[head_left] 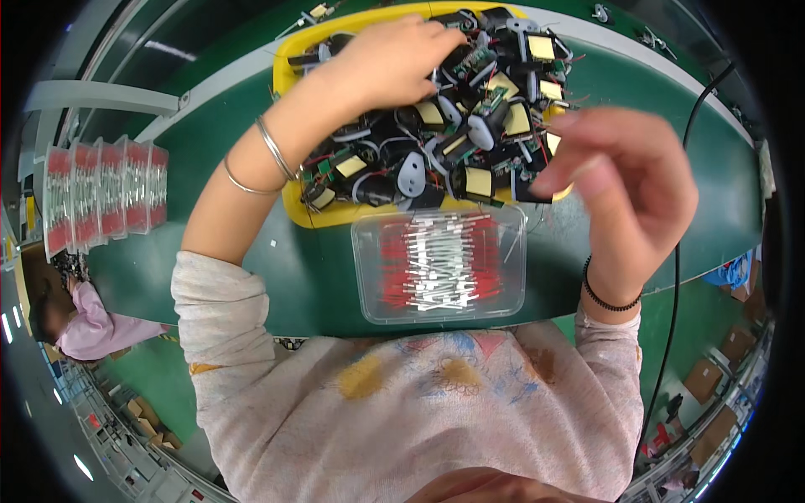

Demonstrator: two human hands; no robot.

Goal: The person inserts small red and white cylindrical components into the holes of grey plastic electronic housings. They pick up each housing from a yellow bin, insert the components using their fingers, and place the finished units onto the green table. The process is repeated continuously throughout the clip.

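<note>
My left hand (398, 63) reaches over a yellow bin (323, 216), its thumb and fingers apart and bent down among black assemblies. These carry grey oval caps (411, 174), green circuit boards, thin wires and pale yellow pads (479, 182). Whether a fingertip touches one of them I cannot make out. Above the bin's right end is my right hand (641, 180), smeared by motion with its fingers curled; I cannot tell if anything is between them. Nearest me stands a clear plastic box (359, 277) of thin white sticks with red wire ends (444, 260).
Stacked clear trays (105, 197) of similar red and white pieces stand at the left of the green table (319, 277). A black cable (681, 226) runs down the right side. A person in pink (105, 323) is at far left. Loose small parts (654, 42) lie beyond the bin.
</note>
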